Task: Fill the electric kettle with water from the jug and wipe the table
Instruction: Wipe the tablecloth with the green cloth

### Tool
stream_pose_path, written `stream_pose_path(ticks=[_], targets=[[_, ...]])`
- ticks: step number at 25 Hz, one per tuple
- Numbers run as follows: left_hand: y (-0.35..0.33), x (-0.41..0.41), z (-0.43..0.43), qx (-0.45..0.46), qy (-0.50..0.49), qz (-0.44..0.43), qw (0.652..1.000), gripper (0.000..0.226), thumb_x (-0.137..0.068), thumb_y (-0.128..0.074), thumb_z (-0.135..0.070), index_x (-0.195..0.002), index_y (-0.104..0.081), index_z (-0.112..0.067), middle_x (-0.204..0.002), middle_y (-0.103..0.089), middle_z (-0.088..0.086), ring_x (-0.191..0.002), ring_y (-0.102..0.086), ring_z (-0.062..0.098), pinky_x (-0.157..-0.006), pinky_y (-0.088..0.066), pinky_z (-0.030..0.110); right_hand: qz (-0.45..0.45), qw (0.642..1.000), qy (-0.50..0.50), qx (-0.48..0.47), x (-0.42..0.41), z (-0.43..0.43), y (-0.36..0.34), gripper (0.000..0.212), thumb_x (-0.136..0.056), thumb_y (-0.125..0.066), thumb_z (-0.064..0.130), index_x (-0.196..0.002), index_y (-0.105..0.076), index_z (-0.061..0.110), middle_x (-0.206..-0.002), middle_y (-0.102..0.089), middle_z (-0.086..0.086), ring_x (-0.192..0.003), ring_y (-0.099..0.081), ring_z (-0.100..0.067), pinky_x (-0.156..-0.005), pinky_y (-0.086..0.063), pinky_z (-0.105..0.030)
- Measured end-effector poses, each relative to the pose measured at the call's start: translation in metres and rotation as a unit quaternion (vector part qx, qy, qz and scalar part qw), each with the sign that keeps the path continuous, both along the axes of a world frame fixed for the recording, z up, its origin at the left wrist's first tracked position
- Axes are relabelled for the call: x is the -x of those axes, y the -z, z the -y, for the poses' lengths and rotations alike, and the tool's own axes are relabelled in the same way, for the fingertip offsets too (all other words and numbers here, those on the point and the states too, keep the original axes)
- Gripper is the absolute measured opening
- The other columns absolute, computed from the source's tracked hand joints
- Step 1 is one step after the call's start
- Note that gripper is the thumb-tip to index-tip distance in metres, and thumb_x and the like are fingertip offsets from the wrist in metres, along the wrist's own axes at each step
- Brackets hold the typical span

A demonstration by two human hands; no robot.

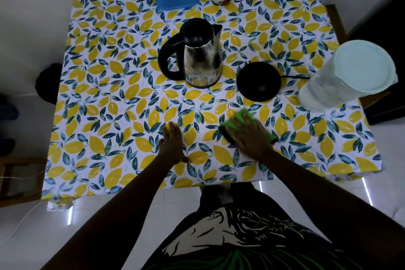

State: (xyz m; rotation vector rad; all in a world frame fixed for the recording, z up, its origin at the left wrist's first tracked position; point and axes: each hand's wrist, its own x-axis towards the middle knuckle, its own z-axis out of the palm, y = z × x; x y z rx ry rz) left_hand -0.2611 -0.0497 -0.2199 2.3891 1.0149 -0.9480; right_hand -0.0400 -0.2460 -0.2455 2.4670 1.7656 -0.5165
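head view: my right hand [248, 136] presses flat on the green cloth [238, 119] near the worktop's [109, 116] front edge, just ahead of me; my left hand [173, 146] lies open and empty beside it. the kettle [201, 57] stands farther back, off its base [258, 81]; the jug [350, 76] sits far right. lemon-print cover, dim room.

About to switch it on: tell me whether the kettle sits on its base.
Off its base. The kettle stands upright on the tablecloth; the black base lies bare beside it.
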Motion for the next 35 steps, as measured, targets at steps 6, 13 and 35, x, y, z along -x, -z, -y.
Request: stream_pose_path(ticks=[6,13,35], targets=[[-0.001,0.005,0.001,0.003,0.006,0.006,1.0,0.153,-0.053,-0.082,-0.063,-0.146,0.022,-0.002,-0.154,0.033,0.022,-0.142,0.025,0.046,-0.118,-0.01,0.062,-0.044,0.991,0.113,-0.048,0.039,-0.029,-0.005,0.05,-0.1,-0.032,0.045,-0.147,-0.033,0.029,-0.159,-0.028,-0.007,-0.148,-0.015,-0.036,-0.115,-0.026,-0.059],[0.0,0.007,0.0,0.008,0.001,0.019,1.0,0.153,-0.053,-0.081,-0.064,-0.146,0.023,-0.002,-0.154,0.034,0.02,-0.142,0.027,0.044,-0.117,-0.005,0.062,-0.011,0.999,-0.021,-0.022,0.003,-0.025,0.001,0.049,-0.102,-0.03,0.045,-0.15,-0.024,0.036,-0.162,-0.021,0.002,-0.151,-0.005,-0.026,-0.118,-0.021,-0.056],[0.016,0.072,0.001,-0.014,-0.137,0.134,0.981,0.146,-0.054,-0.08,-0.066,-0.151,0.015,-0.012,-0.162,0.018,0.007,-0.15,0.016,0.027,-0.122,-0.011,0.046,-0.08,0.993,-0.071,-0.048,0.121,-0.153,0.001,0.051,-0.1,-0.033,0.042,-0.15,-0.023,0.038,-0.163,-0.018,0.004,-0.151,-0.002,-0.032,-0.119,-0.013,-0.059]])
